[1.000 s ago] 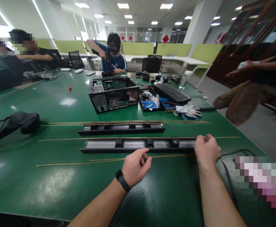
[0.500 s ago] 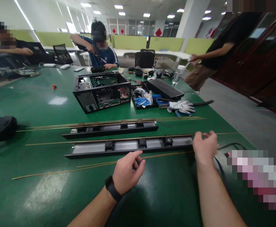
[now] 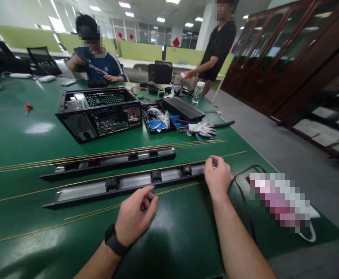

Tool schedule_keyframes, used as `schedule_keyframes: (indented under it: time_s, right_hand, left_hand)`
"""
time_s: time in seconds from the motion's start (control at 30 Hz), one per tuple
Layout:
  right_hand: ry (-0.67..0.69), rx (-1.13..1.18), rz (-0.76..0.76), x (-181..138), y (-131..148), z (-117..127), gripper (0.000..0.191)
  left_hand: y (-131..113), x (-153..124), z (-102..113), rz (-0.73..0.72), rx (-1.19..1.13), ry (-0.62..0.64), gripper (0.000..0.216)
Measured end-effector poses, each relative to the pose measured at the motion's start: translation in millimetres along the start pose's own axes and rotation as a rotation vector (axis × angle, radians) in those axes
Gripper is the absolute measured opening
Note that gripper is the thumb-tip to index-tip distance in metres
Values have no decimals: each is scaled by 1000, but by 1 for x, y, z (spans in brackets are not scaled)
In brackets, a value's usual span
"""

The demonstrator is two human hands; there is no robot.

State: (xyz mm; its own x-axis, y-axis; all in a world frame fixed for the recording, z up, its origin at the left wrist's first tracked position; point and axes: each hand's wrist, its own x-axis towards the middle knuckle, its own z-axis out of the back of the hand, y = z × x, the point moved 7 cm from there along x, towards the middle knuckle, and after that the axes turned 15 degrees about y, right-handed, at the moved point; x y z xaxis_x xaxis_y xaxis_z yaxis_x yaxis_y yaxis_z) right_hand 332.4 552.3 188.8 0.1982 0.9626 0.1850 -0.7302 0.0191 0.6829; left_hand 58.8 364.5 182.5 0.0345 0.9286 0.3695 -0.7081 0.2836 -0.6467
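Your one camera sits on your head, looking forward and down along the green bench (image 3: 12,128). It's near enough that your left grip (image 3: 134,217) and right grip (image 3: 217,176) fill the lower middle. It faces slightly right, taking in the floor (image 3: 274,147) and wooden cabinets (image 3: 288,58).

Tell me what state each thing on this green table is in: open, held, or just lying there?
left hand: pinched shut on the front brass rod
right hand: curled shut over the right end of the near rail
near rail: lying flat, three black clips on it
far rail: lying flat, untouched
computer case: open, insides showing
white gloves: lying loose, unworn
bottle: upright
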Motion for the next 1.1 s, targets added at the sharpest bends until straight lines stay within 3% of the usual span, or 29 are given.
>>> schedule_keyframes:
  time_s: [0.5,1.1]
  right_hand:
    - [69,21,221,-30,31,-16,26]
    - [64,28,160,-22,21,-16,30]
  left_hand:
    - [0,1,-1,-19,67,9,32]
    - [2,0,0,-27,40,-9,33]
